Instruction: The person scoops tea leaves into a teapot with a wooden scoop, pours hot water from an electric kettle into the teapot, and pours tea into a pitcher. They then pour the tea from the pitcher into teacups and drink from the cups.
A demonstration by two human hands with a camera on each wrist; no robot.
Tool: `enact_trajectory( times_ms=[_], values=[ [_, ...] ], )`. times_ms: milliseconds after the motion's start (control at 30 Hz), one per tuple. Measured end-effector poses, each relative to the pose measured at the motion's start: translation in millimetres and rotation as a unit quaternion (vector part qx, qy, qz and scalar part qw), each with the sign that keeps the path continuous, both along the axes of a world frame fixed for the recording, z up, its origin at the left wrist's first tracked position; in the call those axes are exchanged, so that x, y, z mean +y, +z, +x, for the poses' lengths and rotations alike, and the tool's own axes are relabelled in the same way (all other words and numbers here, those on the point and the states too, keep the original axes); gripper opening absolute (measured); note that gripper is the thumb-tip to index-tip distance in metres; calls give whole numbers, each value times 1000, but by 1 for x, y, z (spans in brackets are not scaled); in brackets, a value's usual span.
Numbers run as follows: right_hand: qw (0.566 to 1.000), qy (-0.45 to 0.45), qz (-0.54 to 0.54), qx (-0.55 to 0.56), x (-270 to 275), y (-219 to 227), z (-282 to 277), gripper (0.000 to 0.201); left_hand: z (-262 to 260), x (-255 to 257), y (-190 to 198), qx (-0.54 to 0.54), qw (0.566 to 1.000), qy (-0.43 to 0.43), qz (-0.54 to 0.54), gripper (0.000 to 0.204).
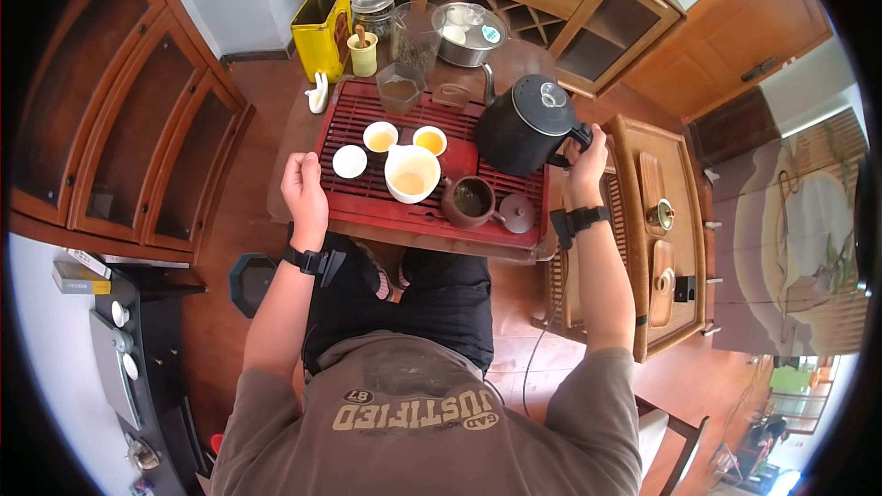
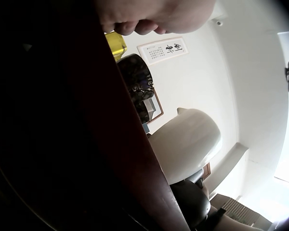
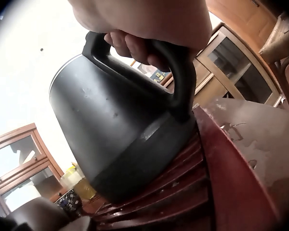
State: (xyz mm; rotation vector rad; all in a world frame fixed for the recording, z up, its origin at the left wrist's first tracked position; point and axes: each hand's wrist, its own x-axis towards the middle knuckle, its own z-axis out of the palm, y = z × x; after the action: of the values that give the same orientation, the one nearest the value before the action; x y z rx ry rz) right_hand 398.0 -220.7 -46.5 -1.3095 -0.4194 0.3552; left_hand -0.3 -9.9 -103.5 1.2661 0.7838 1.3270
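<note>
My right hand grips the handle of a black electric kettle. In the right wrist view the fingers curl round the handle, with the kettle's base close over the red slatted tea tray. Left of the kettle stands a brown teapot, uncovered, with leaves inside; its lid lies beside it. A white pitcher holds pale tea. Behind it, one cup and another cup hold yellow tea. My left hand, fingers loosely curled, is at the tray's left edge, holding nothing.
A small white round piece sits left of the pitcher. Along the back stand a yellow tin, a lidded glass jar, a tool holder, a glass pitcher and a lidded pot. A rattan side table is at right.
</note>
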Motion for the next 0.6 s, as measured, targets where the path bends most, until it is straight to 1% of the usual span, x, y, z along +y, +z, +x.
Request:
enact_trajectory(
  times_ms=[167, 300, 500, 567, 600],
  values=[
    [999, 28, -29, -3, -2, 1, 2, 52, 2, -2, 6, 8, 1000, 7, -9, 26],
    [999, 27, -27, -6, -3, -1, 3, 52, 1, 1, 0, 8, 1000, -3, -9, 26],
    [999, 22, -38, -7, -7, -2, -1, 53, 1, -1, 3, 11, 1000, -6, -3, 26],
    [999, 2, -21, 30, -9, -3, -5, 46, 2, 0, 2, 14, 1000, -7, -4, 27],
    [999, 3, -20, 27, -12, 0, -5, 46, 2, 1, 1, 16, 1000, -8, -7, 26]
  ],
)
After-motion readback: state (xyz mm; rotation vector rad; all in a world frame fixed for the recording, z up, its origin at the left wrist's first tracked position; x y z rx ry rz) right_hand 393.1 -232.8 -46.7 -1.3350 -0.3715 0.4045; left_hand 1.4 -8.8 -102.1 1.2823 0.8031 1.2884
